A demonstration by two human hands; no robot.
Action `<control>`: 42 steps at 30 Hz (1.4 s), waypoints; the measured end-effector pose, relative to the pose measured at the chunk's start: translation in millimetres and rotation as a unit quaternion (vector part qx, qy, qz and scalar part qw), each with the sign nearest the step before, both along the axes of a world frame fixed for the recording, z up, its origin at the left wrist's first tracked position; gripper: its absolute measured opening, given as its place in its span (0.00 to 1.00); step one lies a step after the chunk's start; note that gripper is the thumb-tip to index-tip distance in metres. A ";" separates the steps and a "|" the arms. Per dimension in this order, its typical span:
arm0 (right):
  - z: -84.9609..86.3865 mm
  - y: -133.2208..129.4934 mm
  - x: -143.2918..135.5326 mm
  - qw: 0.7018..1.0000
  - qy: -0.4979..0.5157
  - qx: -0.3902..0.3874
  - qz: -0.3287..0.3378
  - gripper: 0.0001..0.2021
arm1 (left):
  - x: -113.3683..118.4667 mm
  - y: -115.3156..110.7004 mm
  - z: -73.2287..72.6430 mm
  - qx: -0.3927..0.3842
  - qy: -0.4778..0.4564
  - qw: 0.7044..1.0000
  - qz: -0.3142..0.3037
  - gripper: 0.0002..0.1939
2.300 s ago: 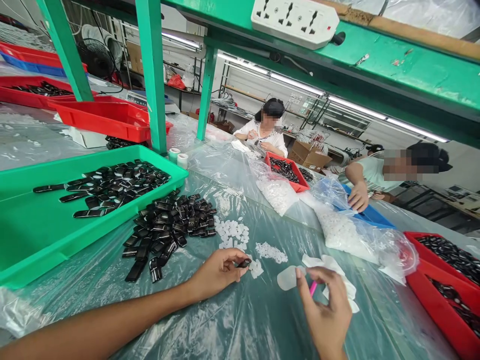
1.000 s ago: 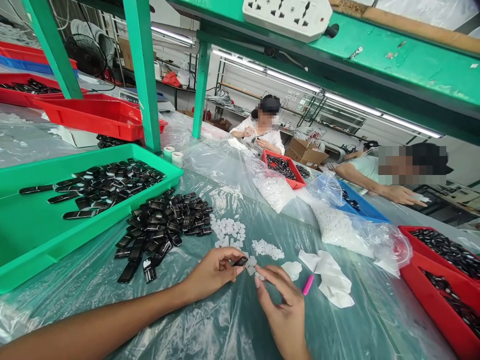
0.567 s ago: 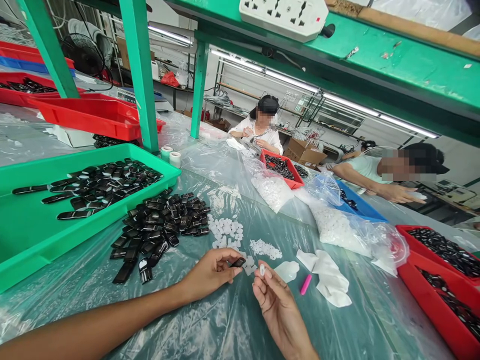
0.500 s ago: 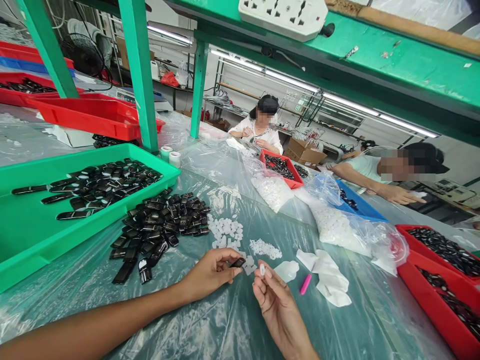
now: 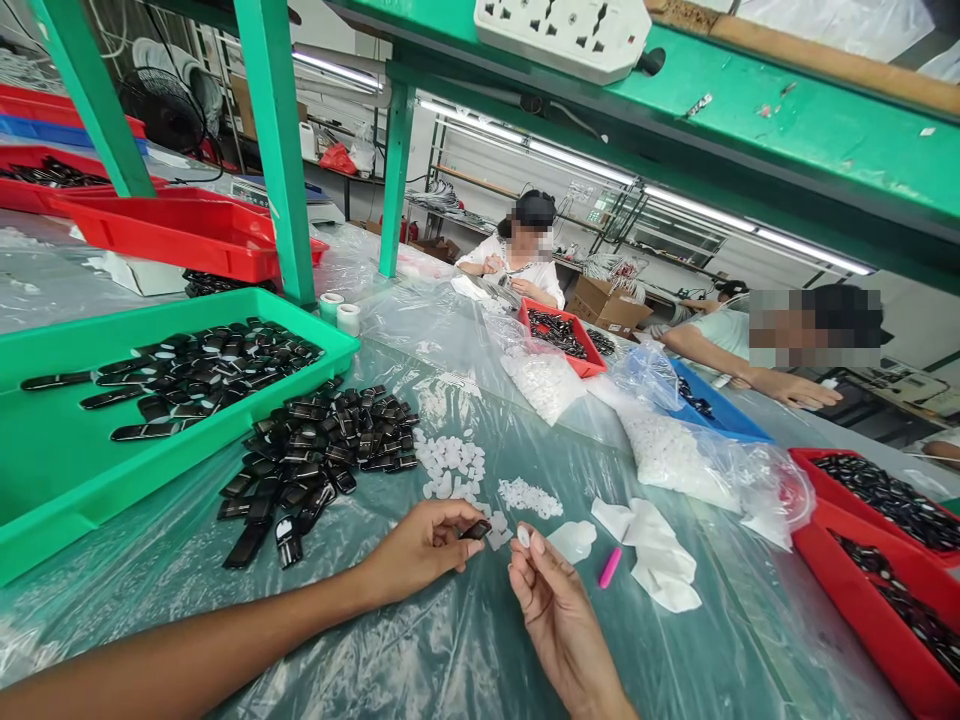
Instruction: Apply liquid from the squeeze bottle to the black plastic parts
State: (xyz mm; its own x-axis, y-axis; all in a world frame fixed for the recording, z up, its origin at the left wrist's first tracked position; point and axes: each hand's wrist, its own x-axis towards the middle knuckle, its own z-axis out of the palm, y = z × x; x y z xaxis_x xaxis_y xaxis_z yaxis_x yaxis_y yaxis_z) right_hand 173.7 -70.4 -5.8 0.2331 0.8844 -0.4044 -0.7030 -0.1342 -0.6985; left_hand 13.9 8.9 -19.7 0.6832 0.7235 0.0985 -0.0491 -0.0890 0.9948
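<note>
My left hand [image 5: 424,550] is closed on a small glossy black plastic part [image 5: 475,530], held by its end between thumb and fingers. A few centimetres to the right, my right hand [image 5: 559,610] pinches a small white oval piece [image 5: 523,537] between thumb and forefinger. The two held pieces are apart. Just beyond my hands lie a group of flat white pieces [image 5: 454,462] and a heap of smaller white bits [image 5: 529,497]. A pile of black parts [image 5: 315,450] spreads to the left of my left hand.
A green tray [image 5: 67,500] with black parts stands left. Right of my hands lie a pink stick [image 5: 610,567] and crumpled white tissue [image 5: 664,565]. Bags of white pieces [image 5: 667,455] and red trays [image 5: 840,570] are farther right. Two people work across the table.
My right hand turns the white oval piece slightly. My left hand keeps the black part almost still. The person at right has lowered a hand a little.
</note>
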 end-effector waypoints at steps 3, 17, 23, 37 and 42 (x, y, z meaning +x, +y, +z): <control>-2.9 -2.9 1.8 0.993 -0.111 0.027 0.006 0.13 | -0.5 -0.7 5.0 0.004 0.002 1.000 -0.012 0.13; -1.7 -7.7 1.4 0.762 -0.607 0.226 0.020 0.15 | -5.7 -6.3 13.3 0.014 0.009 0.995 -0.098 0.17; -3.9 -6.9 -0.3 0.763 -0.600 0.239 0.024 0.15 | -6.1 -7.5 14.2 0.067 0.026 0.995 -0.074 0.16; -2.1 -3.8 -8.8 0.796 -0.540 0.273 0.010 0.16 | -8.0 -7.7 10.3 0.042 0.047 0.997 -0.051 0.16; -1.4 -5.4 -15.6 0.829 -0.487 0.274 0.009 0.13 | -9.2 -5.8 5.5 -0.008 0.016 0.998 -0.065 0.19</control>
